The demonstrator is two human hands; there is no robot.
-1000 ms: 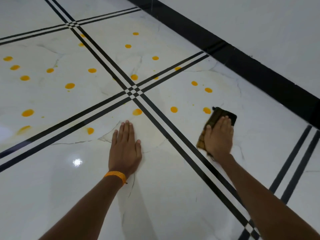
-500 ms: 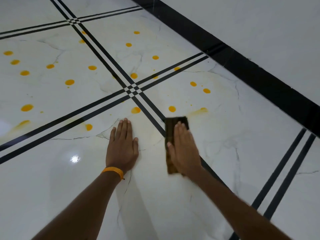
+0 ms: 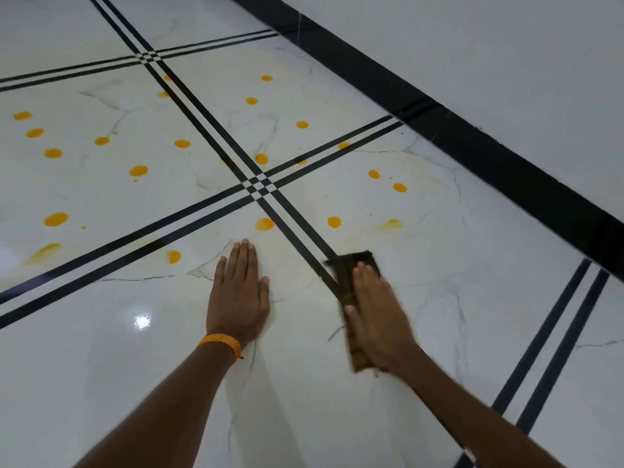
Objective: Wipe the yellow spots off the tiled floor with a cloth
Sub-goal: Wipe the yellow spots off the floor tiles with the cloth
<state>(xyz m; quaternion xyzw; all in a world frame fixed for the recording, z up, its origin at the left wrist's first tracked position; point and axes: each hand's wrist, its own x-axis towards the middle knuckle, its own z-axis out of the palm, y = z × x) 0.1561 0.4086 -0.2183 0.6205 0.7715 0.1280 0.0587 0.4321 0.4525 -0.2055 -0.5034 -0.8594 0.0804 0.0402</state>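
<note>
Left hand (image 3: pixel 238 298): lying flat and open on the floor (image 3: pixel 101 383), holding nothing, bracing the person.
Right hand (image 3: pixel 378 319): pressing the cloth (image 3: pixel 351 282) flat under open fingers, for wiping spots (image 3: pixel 334 221).

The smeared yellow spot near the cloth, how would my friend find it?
Start at the black strip along the wall, then drop to the dark cloth under the right hand. Just beyond the cloth lies the smeared spot: pale and streaky, while the spot beside it is round and bright.

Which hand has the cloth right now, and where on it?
The right hand presses flat on the dark cloth, covering its near part. The left hand holds nothing.
</note>
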